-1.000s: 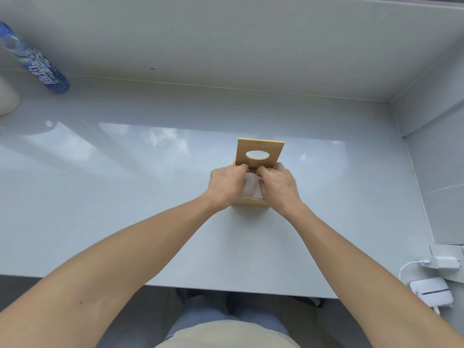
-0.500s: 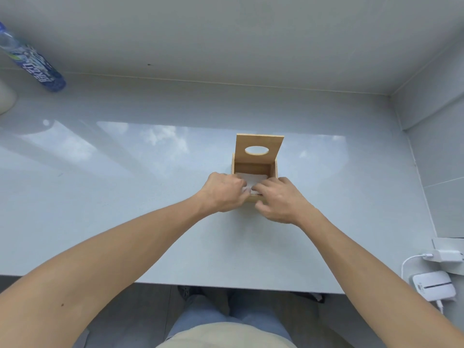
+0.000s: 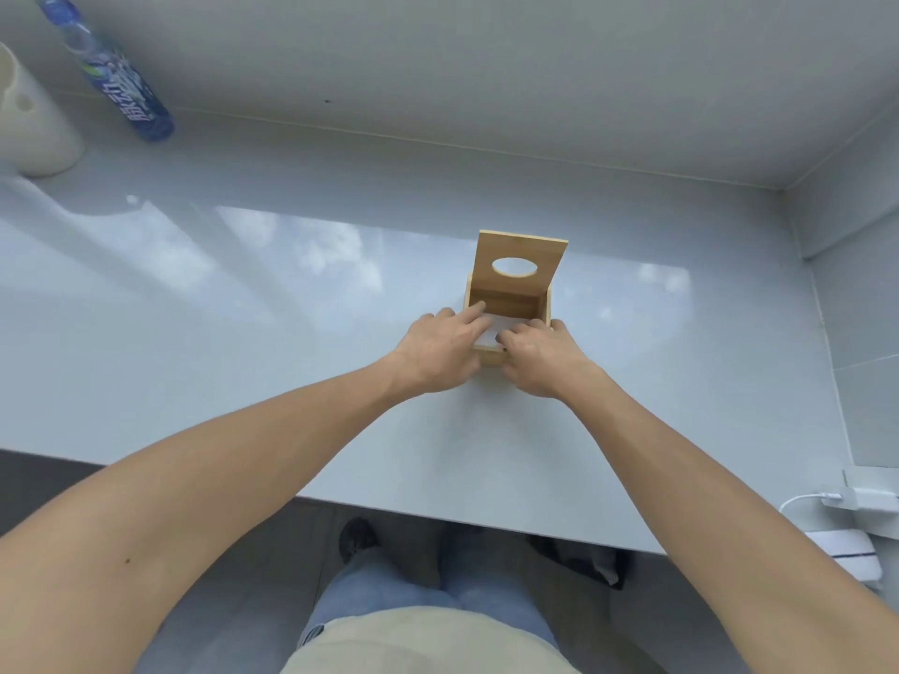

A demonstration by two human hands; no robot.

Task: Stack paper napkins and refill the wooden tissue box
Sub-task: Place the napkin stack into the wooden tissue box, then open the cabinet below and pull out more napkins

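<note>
The wooden tissue box (image 3: 515, 306) stands on the white counter (image 3: 292, 333), its lid (image 3: 552, 262) with an oval hole raised upright at the back. White paper napkins (image 3: 501, 327) lie inside; only a small patch shows between my fingers. My left hand (image 3: 440, 352) rests at the box's near left corner, fingers spread and index finger reaching over the left wall. My right hand (image 3: 540, 357) is at the near right corner, with its fingers curled down onto the napkins and its thumb by the right wall.
A blue-labelled plastic bottle (image 3: 121, 90) and a white cylinder (image 3: 34, 124) sit at the far left by the wall. A white charger with cable (image 3: 861, 498) and a white device (image 3: 846, 557) lie at the right, past the counter's edge. Walls close the back and right.
Both hands have drawn back from deep in the box to its near edge. My left hand's fingers have spread apart. The camera view has shifted, showing more of the left side.
</note>
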